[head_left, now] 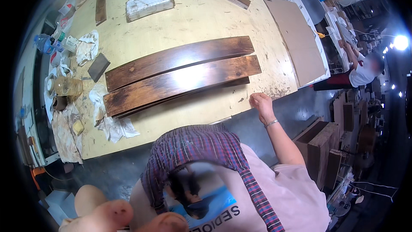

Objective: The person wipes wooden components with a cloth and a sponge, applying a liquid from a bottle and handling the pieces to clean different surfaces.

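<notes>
Two dark brown wooden slats [183, 80] lie side by side across the middle of the pale worktable [214, 23], a narrow gap between them and a strong glare on their glossy tops; a further dark edge shows beneath the front one. The right hand [262, 104] is at the table's near edge, just off the slats' right end and apart from them, its fingers curled inward — whether they pinch anything small, I cannot tell. The left hand [103, 212] looms large and blurred at the lower left, well apart from the wood, close to the striped apron [193, 146]; its fingers look bent, but I cannot tell if they grasp something. By the slats' left end lie a dark flat pad [99, 67] and a crumpled white cloth [122, 129], with a jar of yellowish liquid [68, 86] and a yellow sponge [78, 127] further left. Beyond the slats sits a white-wrapped block [150, 5], and to the right a cardboard sheet [298, 43] — past it, a co-worker [365, 71] reaches toward another table
</notes>
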Available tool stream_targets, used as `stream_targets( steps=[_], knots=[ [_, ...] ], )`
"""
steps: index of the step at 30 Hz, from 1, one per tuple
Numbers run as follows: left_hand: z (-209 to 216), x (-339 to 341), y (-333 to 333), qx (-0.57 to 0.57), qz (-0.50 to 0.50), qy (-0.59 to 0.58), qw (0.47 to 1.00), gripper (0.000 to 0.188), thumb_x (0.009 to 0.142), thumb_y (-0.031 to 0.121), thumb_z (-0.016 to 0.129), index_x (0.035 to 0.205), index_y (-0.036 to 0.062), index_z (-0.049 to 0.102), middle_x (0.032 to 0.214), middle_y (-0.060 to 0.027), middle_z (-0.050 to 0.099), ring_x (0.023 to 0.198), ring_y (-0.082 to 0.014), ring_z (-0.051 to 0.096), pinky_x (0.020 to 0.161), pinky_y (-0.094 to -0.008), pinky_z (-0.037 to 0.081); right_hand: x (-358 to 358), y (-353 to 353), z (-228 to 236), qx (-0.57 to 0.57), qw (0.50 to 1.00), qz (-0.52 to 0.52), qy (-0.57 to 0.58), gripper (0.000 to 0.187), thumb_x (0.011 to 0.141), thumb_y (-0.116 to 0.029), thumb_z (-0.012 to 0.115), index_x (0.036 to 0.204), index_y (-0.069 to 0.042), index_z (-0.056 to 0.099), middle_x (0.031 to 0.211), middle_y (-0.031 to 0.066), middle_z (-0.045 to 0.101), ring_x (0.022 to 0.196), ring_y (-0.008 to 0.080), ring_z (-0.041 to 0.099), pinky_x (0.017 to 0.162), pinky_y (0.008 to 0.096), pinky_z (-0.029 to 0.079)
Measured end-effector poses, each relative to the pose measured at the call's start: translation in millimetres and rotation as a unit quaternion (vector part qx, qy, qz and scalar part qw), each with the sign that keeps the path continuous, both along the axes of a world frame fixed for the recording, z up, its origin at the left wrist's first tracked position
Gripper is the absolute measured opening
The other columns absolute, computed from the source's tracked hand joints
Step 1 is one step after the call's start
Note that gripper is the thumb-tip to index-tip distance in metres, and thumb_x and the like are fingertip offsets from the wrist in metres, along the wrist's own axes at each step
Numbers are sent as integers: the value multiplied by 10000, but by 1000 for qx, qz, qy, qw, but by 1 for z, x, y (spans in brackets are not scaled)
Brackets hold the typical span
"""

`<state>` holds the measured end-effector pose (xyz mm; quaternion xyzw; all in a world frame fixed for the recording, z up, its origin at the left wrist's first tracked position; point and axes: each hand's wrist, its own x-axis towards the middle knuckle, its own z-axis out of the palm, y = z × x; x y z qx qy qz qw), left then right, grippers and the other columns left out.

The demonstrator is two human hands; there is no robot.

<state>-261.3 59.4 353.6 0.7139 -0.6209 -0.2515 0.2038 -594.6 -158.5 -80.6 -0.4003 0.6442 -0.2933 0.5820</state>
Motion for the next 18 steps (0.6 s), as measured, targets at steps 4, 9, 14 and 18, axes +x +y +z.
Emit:
stream_targets(
  steps=[4, 9, 14, 18],
  knots=[
    [18, 6, -17, 155, -34, -74, 985, 657, 818, 71, 635, 1412, 82, 356, 1215, -197, 554, 1020, -272, 607, 774, -303, 567, 2, -1, 0, 7, 1000, 11, 3, 177, 876, -125, 638, 963, 29, 642, 845, 72, 650, 802, 167, 643, 786, 304, 534],
    [8, 1, -18, 98, -5, -54, 994, 612, 839, 32, 588, 1404, 107, 364, 1201, -188, 553, 978, -240, 616, 722, -258, 570, 0, 5, 2, 0, 1000, -6, 12, 175, 880, -126, 635, 966, 26, 648, 823, 61, 651, 795, 162, 645, 779, 294, 531],
    [-46, -6, -3, -258, 18, 95, 961, 389, 943, 172, 558, 1292, 54, 435, 1126, -174, 595, 936, -210, 633, 724, -280, 582, 6, 1, -9, -7, 1000, 24, 5, 158, 881, -112, 626, 949, 30, 644, 813, 63, 646, 758, 150, 627, 724, 279, 517],
    [-36, 27, -20, -164, -169, 78, 969, 383, 960, 228, 568, 1256, 10, 462, 1069, -170, 618, 905, -204, 642, 728, -307, 589, -2, 2, -7, -15, 1000, 24, -4, 155, 880, -99, 619, 936, 45, 637, 793, 66, 635, 709, 134, 592, 656, 259, 479]
  ],
)
